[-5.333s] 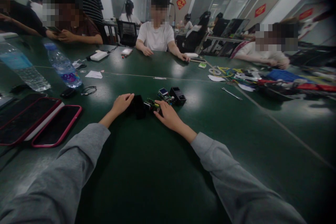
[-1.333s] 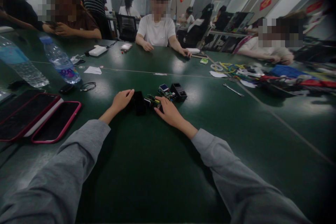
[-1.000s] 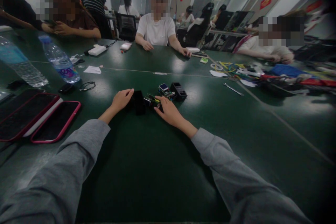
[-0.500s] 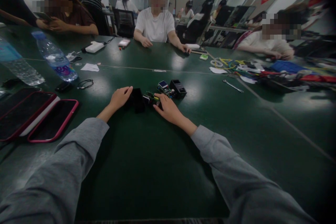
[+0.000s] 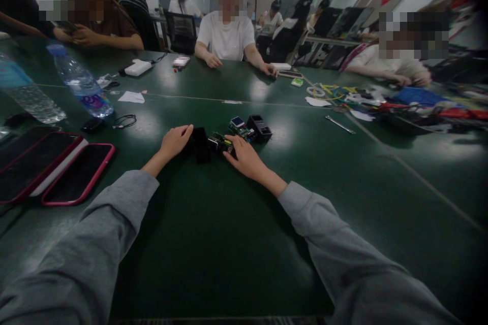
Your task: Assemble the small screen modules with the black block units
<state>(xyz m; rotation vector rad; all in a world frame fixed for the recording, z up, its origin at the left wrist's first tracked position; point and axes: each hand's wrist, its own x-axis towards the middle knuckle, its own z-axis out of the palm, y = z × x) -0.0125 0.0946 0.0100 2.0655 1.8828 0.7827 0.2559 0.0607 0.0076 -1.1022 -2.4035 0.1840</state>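
My left hand [image 5: 174, 142] rests on the green table, fingers curled against the left side of a black rectangular case [image 5: 201, 146]. Its grip reaches the case's upper left edge, and some fingertips are hidden in the dark. To the right of the case, my right hand [image 5: 246, 157] has its thumb and fingers closed around the end of a small circuit board [image 5: 220, 143] with a yellow-green part. Just behind lies a second circuit board [image 5: 241, 127] with a small screen. Beside that board sits a black housing with cutouts [image 5: 260, 129].
Two phones in red cases, one of them a pink-edged phone [image 5: 78, 175], lie at left. Behind them stand water bottles [image 5: 86, 86] and a coiled cable [image 5: 125, 121]. A wrench [image 5: 340, 125] and a heap of cables [image 5: 343, 94] are at right. A person in white [image 5: 226, 35] sits opposite.
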